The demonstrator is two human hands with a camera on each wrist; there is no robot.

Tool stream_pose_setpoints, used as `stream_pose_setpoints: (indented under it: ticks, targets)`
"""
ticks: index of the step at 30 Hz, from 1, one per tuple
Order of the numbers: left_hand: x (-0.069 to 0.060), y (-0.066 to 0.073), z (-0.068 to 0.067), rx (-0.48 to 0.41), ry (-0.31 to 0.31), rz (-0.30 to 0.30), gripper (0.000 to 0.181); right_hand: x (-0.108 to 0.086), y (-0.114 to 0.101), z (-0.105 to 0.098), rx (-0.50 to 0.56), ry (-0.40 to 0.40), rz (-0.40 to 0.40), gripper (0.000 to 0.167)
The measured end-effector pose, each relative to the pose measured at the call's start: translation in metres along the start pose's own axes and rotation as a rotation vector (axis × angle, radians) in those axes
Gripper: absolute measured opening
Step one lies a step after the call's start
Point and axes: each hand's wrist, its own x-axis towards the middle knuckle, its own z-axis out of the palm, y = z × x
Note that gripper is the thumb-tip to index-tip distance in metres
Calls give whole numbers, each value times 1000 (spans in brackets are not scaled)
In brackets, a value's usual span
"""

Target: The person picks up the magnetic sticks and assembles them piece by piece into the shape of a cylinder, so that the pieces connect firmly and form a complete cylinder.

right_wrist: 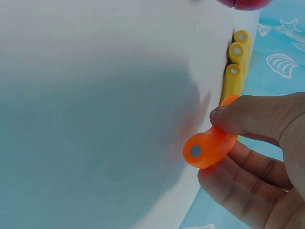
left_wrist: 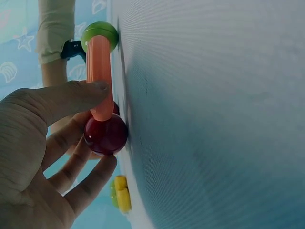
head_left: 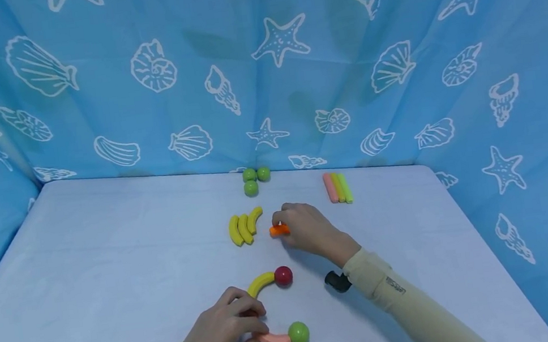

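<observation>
My left hand (head_left: pixel 219 334) grips a curved pink stick (head_left: pixel 275 341), the thumb on its side in the left wrist view. A green ball (head_left: pixel 299 334) joins one end of that stick. At its other end sits a dark red ball (left_wrist: pixel 106 134), touched by my fingers and hidden under the hand in the head view. A curved yellow stick (head_left: pixel 261 282) with another red ball (head_left: pixel 283 276) extends beyond these fingers. Farther back, my right hand (head_left: pixel 312 232) pinches a curved orange stick (right_wrist: pixel 205 149) between thumb and fingers; its end shows a grey disc.
Three curved yellow sticks (head_left: pixel 244 229) lie left of my right hand. Behind them are three green balls (head_left: pixel 251 188). Straight pink, yellow and green sticks (head_left: pixel 339 188) lie at the back right. A black strap-like object (head_left: pixel 338 282) is by the right sleeve. A blue shell-print curtain (head_left: pixel 144 118) borders the white table (head_left: pixel 110 259).
</observation>
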Motion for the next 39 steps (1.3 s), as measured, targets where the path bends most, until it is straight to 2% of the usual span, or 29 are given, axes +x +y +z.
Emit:
stream_pose_setpoints:
  ticks: [7,17,25,39]
  targets:
    - [0,-1,1,0,2,-2,15,-16,5,-5,74,30,67,30]
    - [0,0,0,15,6,13,15,-36,7,-10,119,23,112,27]
    - [0,0,1,15,8,17,15,-51,4,-8,165,-4,188,26]
    - [1,1,3,19,7,11,15,-76,1,2,227,22,211,23]
